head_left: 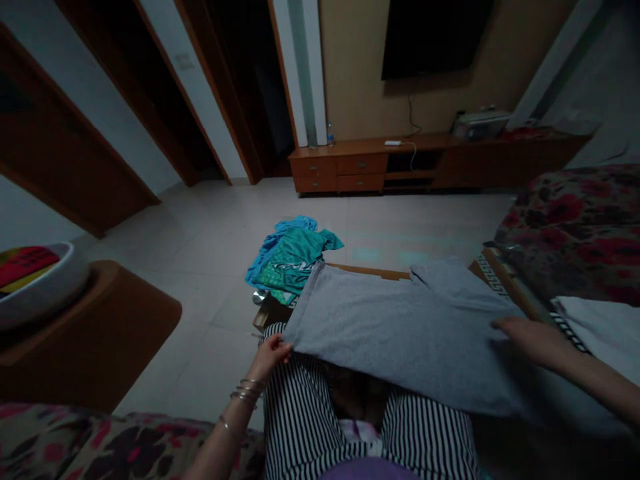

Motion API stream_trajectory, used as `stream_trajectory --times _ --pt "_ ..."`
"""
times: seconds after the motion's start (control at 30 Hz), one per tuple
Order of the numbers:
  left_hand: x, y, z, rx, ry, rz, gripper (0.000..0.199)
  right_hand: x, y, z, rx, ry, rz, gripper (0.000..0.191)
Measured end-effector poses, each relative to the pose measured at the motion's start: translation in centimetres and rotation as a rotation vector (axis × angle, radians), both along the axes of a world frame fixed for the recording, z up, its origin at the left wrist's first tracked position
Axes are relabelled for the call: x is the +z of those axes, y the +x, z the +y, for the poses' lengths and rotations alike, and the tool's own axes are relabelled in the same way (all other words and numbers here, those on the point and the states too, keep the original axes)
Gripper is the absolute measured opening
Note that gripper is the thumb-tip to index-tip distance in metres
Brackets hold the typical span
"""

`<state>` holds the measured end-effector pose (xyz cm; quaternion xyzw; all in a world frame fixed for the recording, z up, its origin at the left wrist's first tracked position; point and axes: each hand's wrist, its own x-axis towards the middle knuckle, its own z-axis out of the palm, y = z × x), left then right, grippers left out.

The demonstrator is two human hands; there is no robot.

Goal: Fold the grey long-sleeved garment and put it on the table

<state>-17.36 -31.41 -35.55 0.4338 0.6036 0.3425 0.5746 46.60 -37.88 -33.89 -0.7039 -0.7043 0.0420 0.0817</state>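
Observation:
A grey shirt [390, 327] lies spread out over a low table and reaches across my knees. My left hand [275, 350] pinches the near left corner of its hem between thumb and fingers. Over the shirt's right part is my right hand [530, 340], blurred, with its fingers pointing left; whether they grip the cloth cannot be made out. Part of the shirt on the right, below that forearm, is smeared and dark. Several green and blue clothes [293, 257] sit in a heap just beyond the shirt's left edge.
White folded cloth [605, 327] lies at the right. A white basin [45, 283] stands on a brown stand [115, 327] at the left. Beyond the floor are a wooden TV cabinet [360, 170] and a wall television [435, 40]. A floral sofa [580, 220] stands at the right.

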Motion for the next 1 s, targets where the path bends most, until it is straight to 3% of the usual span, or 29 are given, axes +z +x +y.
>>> stream_trajectory --times 0.1,0.2,0.27,0.37,0.47,0.6,0.83,1.0 --pt "-1.0 0.7 -1.3 0.144 0.112 -0.004 0.051 3.5 -11.7 8.0 0.336 -0.149 0.038 0.029" --pt "-1.7 1.4 -1.9 0.302 0.271 0.080 0.049 5.0 -22.6 15.1 0.602 -0.170 0.111 0.029" --pt "-2.1 1.8 -2.3 0.336 0.363 0.178 0.035 5.0 -28.1 18.9 0.677 -0.178 0.118 0.032" --pt "-2.4 2.0 -2.9 0.298 0.416 0.284 0.020 4.1 -33.6 23.6 0.650 -0.142 0.071 0.040" --pt "-2.7 1.8 -3.1 0.272 0.401 0.312 0.017 3.5 -36.6 26.9 0.607 -0.073 0.019 0.049" --pt "-2.9 1.2 -2.8 0.241 0.372 0.347 0.016 3.1 -38.3 29.8 0.635 -0.020 -0.022 0.047" --pt "-1.7 1.1 -2.4 0.083 0.323 0.505 0.016 2.6 -39.0 32.4 0.680 -0.124 -0.128 0.036" --pt "-0.8 1.1 -2.8 0.065 0.370 0.556 0.011 2.5 -39.0 33.5 0.666 -0.158 -0.130 0.024"
